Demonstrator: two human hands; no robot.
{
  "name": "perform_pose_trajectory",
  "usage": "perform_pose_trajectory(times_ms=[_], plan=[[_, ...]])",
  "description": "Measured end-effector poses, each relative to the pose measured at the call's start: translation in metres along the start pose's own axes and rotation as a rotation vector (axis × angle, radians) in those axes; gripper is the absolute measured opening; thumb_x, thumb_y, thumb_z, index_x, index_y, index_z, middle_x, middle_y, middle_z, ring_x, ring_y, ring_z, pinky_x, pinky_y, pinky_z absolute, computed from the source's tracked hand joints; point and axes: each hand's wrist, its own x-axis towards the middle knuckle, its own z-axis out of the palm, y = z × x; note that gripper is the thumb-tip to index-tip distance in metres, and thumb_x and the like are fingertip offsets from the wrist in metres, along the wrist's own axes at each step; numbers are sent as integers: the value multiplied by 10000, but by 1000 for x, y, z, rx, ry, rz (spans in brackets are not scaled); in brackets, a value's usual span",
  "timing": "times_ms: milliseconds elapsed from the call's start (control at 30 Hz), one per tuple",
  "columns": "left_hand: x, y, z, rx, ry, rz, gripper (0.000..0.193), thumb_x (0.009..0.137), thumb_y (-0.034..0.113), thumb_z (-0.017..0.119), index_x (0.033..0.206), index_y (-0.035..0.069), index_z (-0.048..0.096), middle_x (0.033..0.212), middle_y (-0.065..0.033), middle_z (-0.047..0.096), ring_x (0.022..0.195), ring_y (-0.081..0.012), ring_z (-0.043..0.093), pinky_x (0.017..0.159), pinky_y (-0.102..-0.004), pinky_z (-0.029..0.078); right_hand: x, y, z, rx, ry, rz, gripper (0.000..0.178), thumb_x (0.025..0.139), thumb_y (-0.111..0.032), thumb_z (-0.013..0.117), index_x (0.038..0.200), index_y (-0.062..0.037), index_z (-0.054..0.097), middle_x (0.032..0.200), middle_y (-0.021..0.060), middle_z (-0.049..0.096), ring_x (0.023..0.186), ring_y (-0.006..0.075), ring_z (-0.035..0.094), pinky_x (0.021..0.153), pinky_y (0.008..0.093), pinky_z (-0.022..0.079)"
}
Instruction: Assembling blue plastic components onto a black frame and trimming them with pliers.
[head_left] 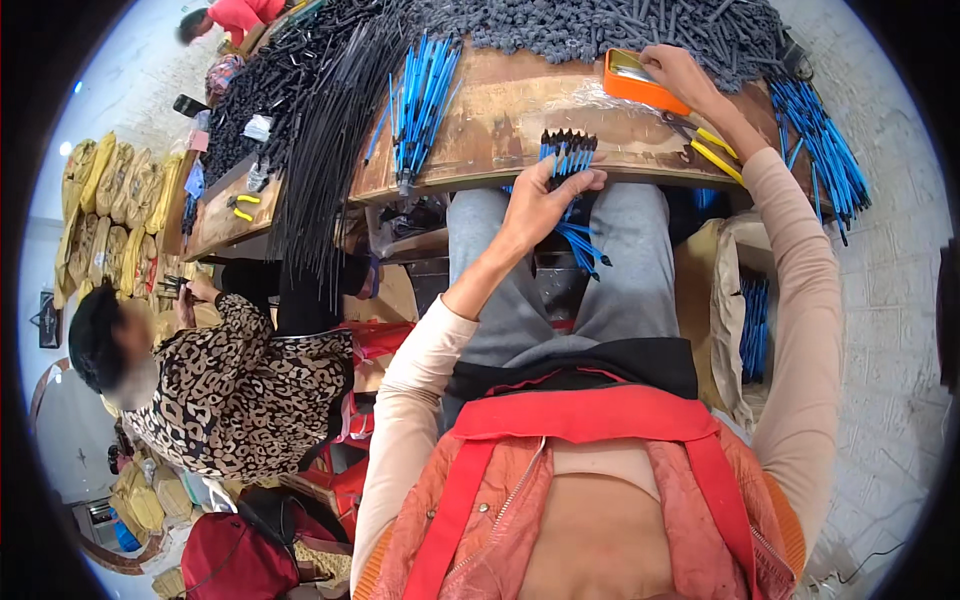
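Observation:
My left hand [545, 205] is closed around a bundle of thin blue rods [575, 158] with black tips, held upright just in front of the table's edge. The tips stand in a row above my fingers, and more blue rod ends fan out below the hand over my lap. At the far right of the table, my right hand [678, 75] reaches over an orange open box [650, 95]. Its fingers are bent together at the box's opening; what they pinch, if anything, is hidden. Yellow-handled pliers [712, 155] lie beside my right forearm.
Dark grey plastic parts [620, 28] are heaped along the back. Blue rods lie in bunches left [425, 110] and right [815, 150]. Long black rods [325, 140] hang over the edge. A person in a leopard-print top [240, 385] works at left.

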Motion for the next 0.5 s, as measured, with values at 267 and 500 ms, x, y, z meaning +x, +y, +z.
perform_pose_trajectory(times_ms=[267, 500], plan=[[-4, 22, -3, -55, -83, -33, 306, 944, 78, 615, 1233, -21, 593, 1025, -120, 711, 968, -171, 677, 891, -293, 519, -10, -15, -20, -141, 6, 169, 171, 832, -177, 602, 877, -18, 645, 825, 189, 637, 774, 369, 621, 714, 389, 493], [-8, 16, -4, -185, -68, -179, 349, 951, 115, 610, 1274, -6, 553, 1077, -146, 692, 1028, -214, 666, 910, -336, 524, -20, -143, -55, 386, -74, 299, 171, 893, -71, 581, 1048, -26, 636, 818, 143, 620, 643, 231, 558, 644, 314, 470]])
